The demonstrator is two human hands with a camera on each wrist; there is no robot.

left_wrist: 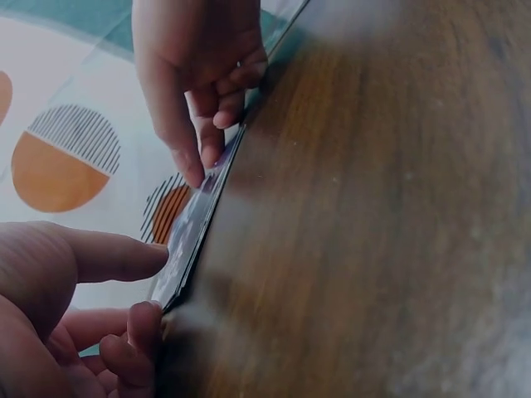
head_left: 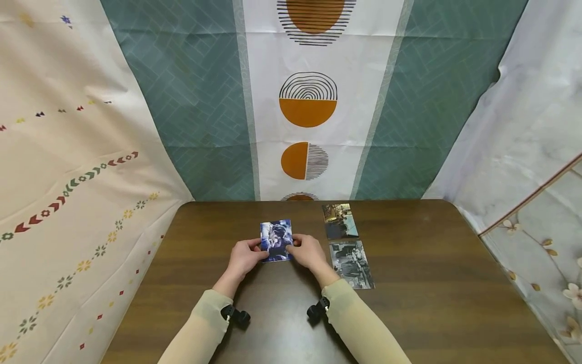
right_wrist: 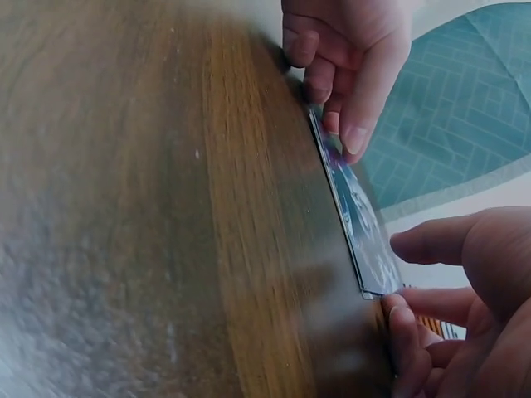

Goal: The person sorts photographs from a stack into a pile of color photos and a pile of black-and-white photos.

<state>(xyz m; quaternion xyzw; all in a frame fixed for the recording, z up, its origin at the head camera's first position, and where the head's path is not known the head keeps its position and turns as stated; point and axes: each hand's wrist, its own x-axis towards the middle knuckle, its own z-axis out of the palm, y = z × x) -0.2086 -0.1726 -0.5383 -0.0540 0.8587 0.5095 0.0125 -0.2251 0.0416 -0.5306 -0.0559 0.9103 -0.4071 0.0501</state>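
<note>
Behind the blue card (head_left: 276,240), a green and white wall hanging (head_left: 204,101) with orange and black-lined circles is seen. Below the blue card, a dark wood-grained table (head_left: 418,313) is spread. Well to the left of the card, a cream cloth (head_left: 68,126) with rows of small coloured motifs is hung; well to its right, a pale cloth (head_left: 523,202) with a floral pattern. Two pale sleeves (head_left: 364,328) are extended toward the card from the near side. At the card's left edge, the left hand (head_left: 243,257) is observed mostly closed, the edge being pinched between thumb and curled fingers; at its right edge, the same grip is made by the right hand (head_left: 310,252). To the right of the blue card and slightly nearer, a black-and-white card (head_left: 351,264) is laid; to its right and slightly farther, a colour card (head_left: 340,221). The blue card is held face up close over the table; contact cannot be judged. Layered edges are shown beneath its face in the wrist views, their number unclear. Nearer than the card, small black devices (head_left: 238,317) are worn at both wrists.
</note>
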